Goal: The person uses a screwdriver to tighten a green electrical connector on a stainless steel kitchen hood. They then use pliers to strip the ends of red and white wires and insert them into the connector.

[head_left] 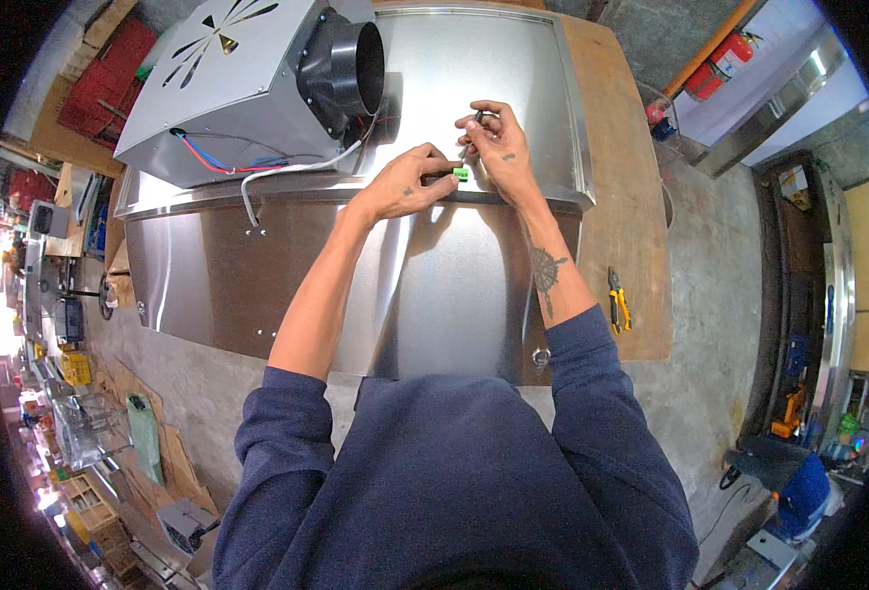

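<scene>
A small green terminal block (461, 175) is pinched in the fingertips of my left hand (407, 185), above the front ridge of a stainless steel hood (474, 265). My right hand (499, 149) is closed round a small screwdriver (479, 116) with a dark handle. Its thin shaft points down toward the block; whether the tip touches a screw is too small to tell. Left of my hands, a grey metal blower box (223, 93) with a round black outlet (341, 67) rests on the hood. Red and blue wires (203, 155) and a grey cable (302, 164) come off it.
Yellow-handled pliers (619, 301) lie on the wooden board (619, 167) under the hood, at the right. A red fire extinguisher (722, 67) is at the far right. Shelves with tools and boxes line the left side, and a dark rack (798, 295) stands at the right.
</scene>
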The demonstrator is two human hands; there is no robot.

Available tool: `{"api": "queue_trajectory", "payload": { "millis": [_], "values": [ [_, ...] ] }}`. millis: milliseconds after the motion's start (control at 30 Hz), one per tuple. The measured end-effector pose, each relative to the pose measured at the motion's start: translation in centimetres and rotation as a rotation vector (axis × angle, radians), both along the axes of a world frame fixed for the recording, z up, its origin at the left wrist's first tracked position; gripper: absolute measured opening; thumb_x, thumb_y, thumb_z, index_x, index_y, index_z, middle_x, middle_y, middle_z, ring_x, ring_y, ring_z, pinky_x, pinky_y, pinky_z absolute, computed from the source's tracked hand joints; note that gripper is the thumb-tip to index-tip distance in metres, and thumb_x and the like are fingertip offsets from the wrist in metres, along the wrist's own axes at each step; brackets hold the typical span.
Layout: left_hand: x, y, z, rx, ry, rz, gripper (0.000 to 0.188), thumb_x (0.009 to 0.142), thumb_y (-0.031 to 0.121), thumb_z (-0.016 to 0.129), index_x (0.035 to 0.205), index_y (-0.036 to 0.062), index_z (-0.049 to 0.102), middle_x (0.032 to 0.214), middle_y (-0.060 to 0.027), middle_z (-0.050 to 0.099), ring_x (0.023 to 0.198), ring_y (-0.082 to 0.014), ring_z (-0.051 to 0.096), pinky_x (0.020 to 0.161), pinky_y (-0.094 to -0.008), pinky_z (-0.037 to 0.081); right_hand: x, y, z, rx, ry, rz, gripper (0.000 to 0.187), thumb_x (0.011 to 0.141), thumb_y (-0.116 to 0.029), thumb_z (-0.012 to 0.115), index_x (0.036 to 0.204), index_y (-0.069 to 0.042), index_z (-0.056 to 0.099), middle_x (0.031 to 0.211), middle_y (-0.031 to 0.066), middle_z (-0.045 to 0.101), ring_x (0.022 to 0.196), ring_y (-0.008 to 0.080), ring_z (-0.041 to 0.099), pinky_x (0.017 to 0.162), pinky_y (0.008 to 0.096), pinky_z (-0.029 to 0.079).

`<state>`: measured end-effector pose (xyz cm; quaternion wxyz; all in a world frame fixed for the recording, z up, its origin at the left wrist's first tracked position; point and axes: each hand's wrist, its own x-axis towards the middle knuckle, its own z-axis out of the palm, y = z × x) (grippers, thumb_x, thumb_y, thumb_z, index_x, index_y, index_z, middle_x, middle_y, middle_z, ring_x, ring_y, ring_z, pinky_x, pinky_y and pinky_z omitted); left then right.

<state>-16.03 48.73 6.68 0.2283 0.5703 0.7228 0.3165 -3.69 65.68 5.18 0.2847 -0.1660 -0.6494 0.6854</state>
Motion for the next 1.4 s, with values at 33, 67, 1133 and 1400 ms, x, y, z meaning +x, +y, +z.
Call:
{"api": "queue_trajectory", "payload": {
  "millis": [33,67,1133,1400],
  "values": [
    [0.4,0.0,0.1,0.000,0.002,0.039,0.046,0.101,0.040,0.074,0.126,0.0004,0.078,0.115,-0.0152,0.070,0.108,-0.0277,0.069,0.096,-0.0395,0.054,0.1,-0.2,0.1,0.008,-0.010,-0.019,0.036,0.110,-0.012,0.064,0.140,0.001,0.051,0.113,0.0130,0.073,0.095,0.0159,0.071,0.079,0.0286,0.058],
    [0.8,0.1,0.2,-0.027,-0.004,0.090,0.050,0.100,0.044,0.074,0.124,0.0003,0.079,0.113,-0.0157,0.071,0.107,-0.0284,0.069,0.095,-0.0402,0.054,0.1,-0.3,0.1,0.013,0.000,-0.035,0.035,0.110,-0.012,0.064,0.140,0.001,0.051,0.112,0.0128,0.073,0.094,0.0158,0.071,0.078,0.0286,0.058],
    [1.7,-0.7,0.6,0.138,-0.250,0.179,0.041,0.098,0.021,0.078,0.129,0.0009,0.062,0.126,-0.0137,0.072,0.116,-0.0247,0.071,0.108,-0.0414,0.057,0.6,-0.6,-0.1,0.108,0.102,-0.023,0.035,0.107,-0.013,0.067,0.136,0.003,0.056,0.101,0.0117,0.074,0.090,0.0157,0.072,0.078,0.0301,0.060],
    [1.3,-0.6,0.0,0.092,-0.210,0.191,0.041,0.096,0.021,0.080,0.126,-0.0007,0.063,0.122,-0.0147,0.073,0.114,-0.0239,0.072,0.108,-0.0406,0.057,0.9,-1.2,0.5,0.185,-0.006,-0.015,0.033,0.106,-0.017,0.072,0.133,-0.003,0.061,0.098,0.0072,0.072,0.091,0.0141,0.070,0.079,0.0297,0.058]
  ]
}}
